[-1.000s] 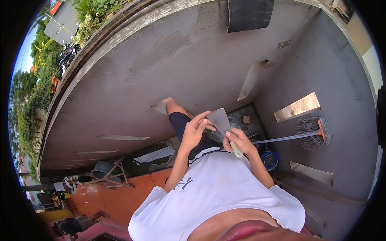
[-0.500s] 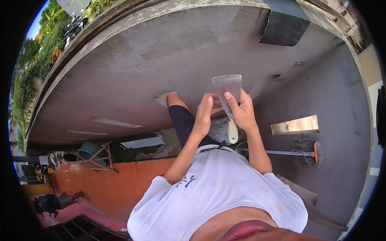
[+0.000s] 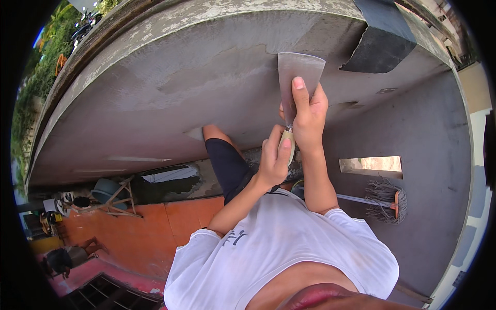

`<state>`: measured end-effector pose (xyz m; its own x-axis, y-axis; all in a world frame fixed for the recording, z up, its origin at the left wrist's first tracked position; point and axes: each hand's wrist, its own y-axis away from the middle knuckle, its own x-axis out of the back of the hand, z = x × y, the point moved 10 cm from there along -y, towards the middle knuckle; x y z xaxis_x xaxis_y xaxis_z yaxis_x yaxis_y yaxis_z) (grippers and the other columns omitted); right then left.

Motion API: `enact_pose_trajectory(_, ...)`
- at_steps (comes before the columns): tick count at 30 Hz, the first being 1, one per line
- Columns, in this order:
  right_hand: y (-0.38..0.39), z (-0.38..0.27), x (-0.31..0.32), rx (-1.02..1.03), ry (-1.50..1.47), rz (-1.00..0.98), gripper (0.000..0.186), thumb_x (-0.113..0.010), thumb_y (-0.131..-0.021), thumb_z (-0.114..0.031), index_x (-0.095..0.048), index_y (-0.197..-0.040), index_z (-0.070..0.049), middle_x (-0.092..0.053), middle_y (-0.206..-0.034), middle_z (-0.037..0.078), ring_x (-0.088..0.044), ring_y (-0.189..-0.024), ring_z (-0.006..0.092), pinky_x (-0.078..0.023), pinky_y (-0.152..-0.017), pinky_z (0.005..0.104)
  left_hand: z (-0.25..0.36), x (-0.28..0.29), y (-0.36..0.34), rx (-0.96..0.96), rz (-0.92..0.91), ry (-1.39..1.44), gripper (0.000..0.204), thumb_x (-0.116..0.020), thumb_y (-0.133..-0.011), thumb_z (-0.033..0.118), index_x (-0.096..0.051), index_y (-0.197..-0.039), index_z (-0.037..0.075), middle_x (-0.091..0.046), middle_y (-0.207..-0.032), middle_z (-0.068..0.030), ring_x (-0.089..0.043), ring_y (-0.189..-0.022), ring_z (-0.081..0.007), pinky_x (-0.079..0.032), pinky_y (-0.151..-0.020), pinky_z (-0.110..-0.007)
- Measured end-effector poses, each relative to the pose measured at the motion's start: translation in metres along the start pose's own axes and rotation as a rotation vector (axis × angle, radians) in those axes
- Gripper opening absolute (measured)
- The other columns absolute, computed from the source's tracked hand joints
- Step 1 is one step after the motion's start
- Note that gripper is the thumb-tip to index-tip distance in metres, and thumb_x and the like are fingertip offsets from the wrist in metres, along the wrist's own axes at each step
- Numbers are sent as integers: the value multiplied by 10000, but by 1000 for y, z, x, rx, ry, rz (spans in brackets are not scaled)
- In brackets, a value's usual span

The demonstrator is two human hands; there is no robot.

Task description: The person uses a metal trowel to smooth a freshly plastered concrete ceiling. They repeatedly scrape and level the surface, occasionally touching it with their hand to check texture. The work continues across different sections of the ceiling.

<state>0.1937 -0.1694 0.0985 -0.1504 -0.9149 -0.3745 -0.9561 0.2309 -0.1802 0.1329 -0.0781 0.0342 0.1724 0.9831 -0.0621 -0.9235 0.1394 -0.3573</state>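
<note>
A putty knife (image 3: pixel 302 67) is held upright in both hands, its wide metal blade in front of a grey rendered wall (image 3: pixel 155 77). My right hand (image 3: pixel 311 116) grips the blade, thumb flat on its face and fingers behind it. My left hand (image 3: pixel 274 157) is closed on the pale handle at the lower end, just below my right hand. A dark flexible sheet (image 3: pixel 380 46) hangs over the wall's top to the right of the blade.
A mop (image 3: pixel 382 201) leans by the right wall (image 3: pixel 434 155), which has a slot opening. A tub (image 3: pixel 103 191) on a wooden stand is at lower left. Another person (image 3: pixel 67 258) is beyond the orange floor (image 3: pixel 113 232). Motorbikes and plants show past the wall.
The knife and my right hand have moved up and turned more upright. My left hand has closed round the handle. The view has shifted, with the dark sheet now farther right.
</note>
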Motion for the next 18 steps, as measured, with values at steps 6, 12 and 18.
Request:
enact_pose_trajectory(6, -1, 7, -6, -70, -93, -30, 311, -590, -1037, -356, -532, -928, -70, -500, -679, -9, -428, -506, 64, -320, -436, 253, 22, 6, -1, 17, -3, -222, 295, -459, -1050, 254, -482, -967, -28, -563, -650, -201, -608, -553, -390, -421, -515, -446)
enact_pose_trajectory(12, 1, -2, -13, -17, -106, 58, 316, -571, -1048, -353, -505, -894, -85, -484, -653, -13, -421, -490, 66, -306, -423, 256, 35, 14, -9, -2, -58, -242, 285, -465, -1048, 235, -481, -964, -37, -539, -633, -229, -590, -559, -435, -413, -512, -451)
enact_pose_trajectory(18, -2, -2, -14, 10, -129, 53, 316, -555, -1057, -350, -490, -883, -93, -477, -643, -16, -428, -475, 69, -312, -416, 254, 33, 19, -16, -8, -83, -228, 284, -469, -1048, 232, -490, -952, -35, -534, -636, -227, -579, -551, -438, -402, -510, -446)
